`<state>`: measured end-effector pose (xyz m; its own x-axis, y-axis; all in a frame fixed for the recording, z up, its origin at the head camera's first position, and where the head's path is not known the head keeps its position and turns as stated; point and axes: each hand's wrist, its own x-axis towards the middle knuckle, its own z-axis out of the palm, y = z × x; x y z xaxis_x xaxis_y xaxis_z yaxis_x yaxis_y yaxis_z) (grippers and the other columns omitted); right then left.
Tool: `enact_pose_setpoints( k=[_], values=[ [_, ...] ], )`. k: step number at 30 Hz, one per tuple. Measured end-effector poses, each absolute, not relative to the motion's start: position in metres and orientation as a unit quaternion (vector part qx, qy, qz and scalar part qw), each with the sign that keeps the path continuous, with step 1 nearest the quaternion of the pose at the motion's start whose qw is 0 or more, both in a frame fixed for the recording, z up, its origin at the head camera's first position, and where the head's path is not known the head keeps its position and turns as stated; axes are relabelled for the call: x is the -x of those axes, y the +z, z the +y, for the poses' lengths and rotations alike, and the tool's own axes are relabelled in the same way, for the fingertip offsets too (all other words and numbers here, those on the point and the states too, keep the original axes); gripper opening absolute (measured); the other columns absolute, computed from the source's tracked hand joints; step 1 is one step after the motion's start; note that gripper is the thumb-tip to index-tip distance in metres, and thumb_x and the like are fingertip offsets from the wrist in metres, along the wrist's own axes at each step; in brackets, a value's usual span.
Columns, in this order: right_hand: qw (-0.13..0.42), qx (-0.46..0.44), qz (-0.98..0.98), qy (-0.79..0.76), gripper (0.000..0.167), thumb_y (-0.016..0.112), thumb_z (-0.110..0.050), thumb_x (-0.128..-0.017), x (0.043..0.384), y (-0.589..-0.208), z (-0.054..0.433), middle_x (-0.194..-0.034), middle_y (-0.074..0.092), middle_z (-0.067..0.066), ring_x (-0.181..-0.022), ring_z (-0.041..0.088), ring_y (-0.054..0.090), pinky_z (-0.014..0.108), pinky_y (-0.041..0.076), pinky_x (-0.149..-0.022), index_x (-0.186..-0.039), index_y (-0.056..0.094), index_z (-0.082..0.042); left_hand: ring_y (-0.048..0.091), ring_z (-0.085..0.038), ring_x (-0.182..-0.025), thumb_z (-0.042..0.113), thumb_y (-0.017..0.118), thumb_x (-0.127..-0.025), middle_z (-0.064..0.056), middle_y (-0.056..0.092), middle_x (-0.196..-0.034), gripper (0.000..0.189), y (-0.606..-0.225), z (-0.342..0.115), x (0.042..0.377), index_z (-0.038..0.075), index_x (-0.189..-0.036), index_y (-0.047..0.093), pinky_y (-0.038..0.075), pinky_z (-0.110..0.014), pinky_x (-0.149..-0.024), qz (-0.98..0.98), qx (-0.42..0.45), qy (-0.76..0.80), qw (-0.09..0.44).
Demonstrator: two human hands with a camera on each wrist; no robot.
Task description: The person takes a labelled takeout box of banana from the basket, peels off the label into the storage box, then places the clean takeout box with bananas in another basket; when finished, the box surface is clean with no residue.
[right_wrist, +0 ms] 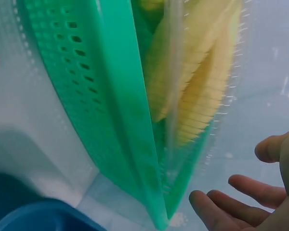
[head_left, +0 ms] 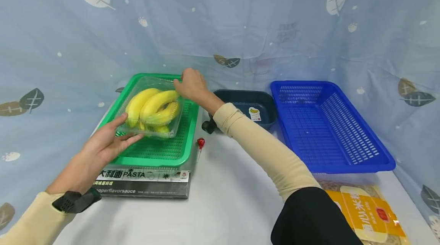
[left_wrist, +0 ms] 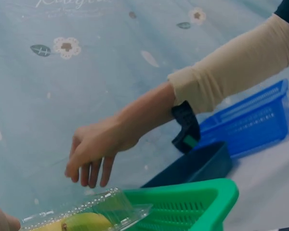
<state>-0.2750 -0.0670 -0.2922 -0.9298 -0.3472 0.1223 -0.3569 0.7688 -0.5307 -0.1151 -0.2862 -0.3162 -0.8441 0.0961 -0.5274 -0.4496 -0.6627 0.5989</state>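
A clear plastic box (head_left: 168, 133) of yellow bananas (head_left: 158, 105) sits over the green basket (head_left: 187, 149), partly above its rim. My left hand (head_left: 104, 140) holds the box at its near left corner, thumb and fingers spread around the corner. At the lower edge of the left wrist view, only its fingertips (left_wrist: 2, 221) show. My right hand (head_left: 192, 84) is at the box's far right corner in the head view. The left wrist view shows its fingers hanging loosely above the lid, and the right wrist view shows them apart from the box, holding nothing.
A dark blue tub (head_left: 240, 98) with a banana sticker stands right of the green basket, beside a blue basket (head_left: 309, 134). A red lollipop (head_left: 200, 143) lies near the green basket. In front are a black pasta box (head_left: 144, 189) and an orange-labelled bag (head_left: 371, 210).
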Motion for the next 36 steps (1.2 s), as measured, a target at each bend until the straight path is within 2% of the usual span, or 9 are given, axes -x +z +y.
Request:
enact_pose_setpoints(
  k=[4,9,12,17,22,25,30,34,36],
  values=[
    [0.022,-0.189,-0.937,0.292,0.055,0.055,-0.037,-0.103,0.270,-0.288,-0.058,-0.054,0.017,-0.003,-0.043,0.010,0.013,0.023,0.019,-0.042,-0.061,0.027,-0.017,-0.024,-0.023,-0.147,0.031,0.048,-0.104,0.008,-0.048,-0.149,0.084,-0.315,-0.284,0.122,0.054,-0.148,-0.020,0.037,-0.034,-0.111,0.397,0.235,0.873,0.159],
    [0.026,-0.185,-0.941,0.280,0.053,0.055,-0.041,-0.102,0.266,-0.285,-0.052,-0.056,0.017,-0.003,-0.045,0.010,0.015,0.023,0.019,-0.045,-0.064,0.026,-0.017,-0.025,-0.021,-0.147,0.031,0.047,-0.105,0.011,-0.049,-0.149,0.083,-0.317,-0.284,0.126,0.051,-0.149,-0.021,0.038,-0.033,-0.111,0.402,0.254,0.865,0.158],
    [0.021,-0.187,-0.941,0.281,0.046,0.055,-0.041,-0.102,0.266,-0.283,-0.048,-0.054,0.024,-0.003,-0.044,0.009,0.022,0.023,0.024,-0.045,-0.066,0.039,-0.018,-0.025,-0.019,-0.147,0.032,0.046,-0.105,0.010,-0.049,-0.149,0.081,-0.320,-0.285,0.128,0.048,-0.151,-0.020,0.037,-0.033,-0.111,0.406,0.263,0.859,0.165],
    [0.021,-0.181,-0.939,0.292,0.033,0.056,-0.039,-0.102,0.267,-0.279,-0.042,-0.054,0.035,-0.002,-0.045,0.010,0.032,0.025,0.030,-0.047,-0.079,0.059,-0.015,-0.026,-0.028,-0.146,0.039,0.044,-0.105,-0.007,-0.046,-0.151,0.087,-0.320,-0.287,0.136,0.036,-0.150,-0.030,0.030,-0.041,-0.116,0.453,0.251,0.833,0.195],
    [0.025,-0.180,-0.942,0.283,0.034,0.056,-0.040,-0.102,0.268,-0.279,-0.036,-0.060,0.049,0.000,-0.046,0.010,0.039,0.025,0.038,-0.049,-0.106,0.072,-0.010,-0.027,-0.030,-0.145,0.048,0.045,-0.103,-0.010,-0.046,-0.151,0.100,-0.313,-0.290,0.136,0.031,-0.140,-0.046,0.018,-0.046,-0.120,0.448,0.257,0.832,0.202],
    [0.026,-0.194,-0.938,0.285,0.039,0.057,-0.039,-0.102,0.265,-0.279,-0.029,-0.078,0.066,0.004,-0.056,0.012,0.053,0.027,0.049,-0.058,-0.124,0.069,-0.009,-0.028,-0.031,-0.144,0.050,0.043,-0.103,-0.009,-0.048,-0.149,0.102,-0.308,-0.291,0.129,0.029,-0.137,-0.050,0.016,-0.046,-0.120,0.448,0.248,0.835,0.200],
    [0.023,-0.237,-0.925,0.297,0.036,0.058,-0.037,-0.102,0.248,-0.282,-0.007,-0.116,0.069,0.007,-0.091,0.018,0.065,0.032,0.053,-0.075,-0.120,0.070,-0.009,-0.026,-0.035,-0.145,0.050,0.042,-0.103,-0.011,-0.045,-0.151,0.100,-0.300,-0.296,0.116,0.029,-0.138,-0.049,0.015,-0.043,-0.121,0.480,0.200,0.833,0.190],
    [0.014,-0.245,-0.921,0.304,0.036,0.058,-0.038,-0.102,0.232,-0.282,0.011,-0.122,0.067,0.007,-0.102,0.019,0.063,0.034,0.052,-0.083,-0.121,0.069,-0.010,-0.018,-0.038,-0.147,0.048,0.040,-0.104,-0.012,-0.038,-0.156,0.094,-0.295,-0.298,0.109,0.030,-0.143,-0.043,0.017,-0.041,-0.121,0.520,0.143,0.823,0.175],
    [0.013,-0.243,-0.919,0.311,0.037,0.058,-0.037,-0.102,0.224,-0.281,0.021,-0.126,0.065,0.008,-0.107,0.020,0.063,0.035,0.051,-0.088,-0.125,0.067,-0.010,-0.012,-0.040,-0.149,0.046,0.040,-0.106,-0.015,-0.033,-0.158,0.090,-0.293,-0.295,0.105,0.029,-0.146,-0.039,0.023,-0.041,-0.119,0.535,0.108,0.821,0.168]
  ],
)
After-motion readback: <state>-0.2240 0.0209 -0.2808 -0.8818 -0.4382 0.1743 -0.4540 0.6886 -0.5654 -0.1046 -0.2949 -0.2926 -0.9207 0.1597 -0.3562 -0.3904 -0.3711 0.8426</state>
